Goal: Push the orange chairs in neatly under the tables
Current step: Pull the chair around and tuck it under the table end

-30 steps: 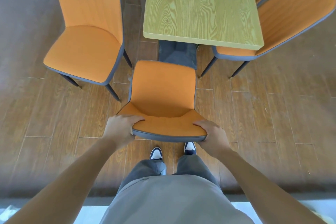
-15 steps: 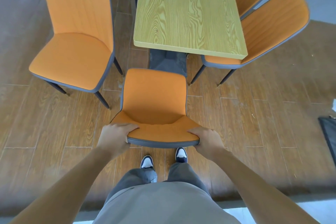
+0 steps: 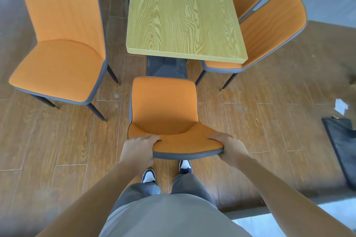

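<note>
Orange padded chair with grey trim (image 3: 163,106) sits at the short end of the light wood-grain table (image 3: 183,11), seat not under it yet. Left hand (image 3: 137,150) and right hand (image 3: 230,148) both curl round the top corners of its backrest. Three more orange chairs flank the table on the brown plank floor (image 3: 260,121).

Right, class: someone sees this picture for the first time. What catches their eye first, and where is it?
First, the two hands, left and right, gripping the backrest of the middle chair at the bottom centre, its seat facing the table. Next, the pale wood-grain table itself, top centre. Then the left chair, standing well clear of the table.
</note>
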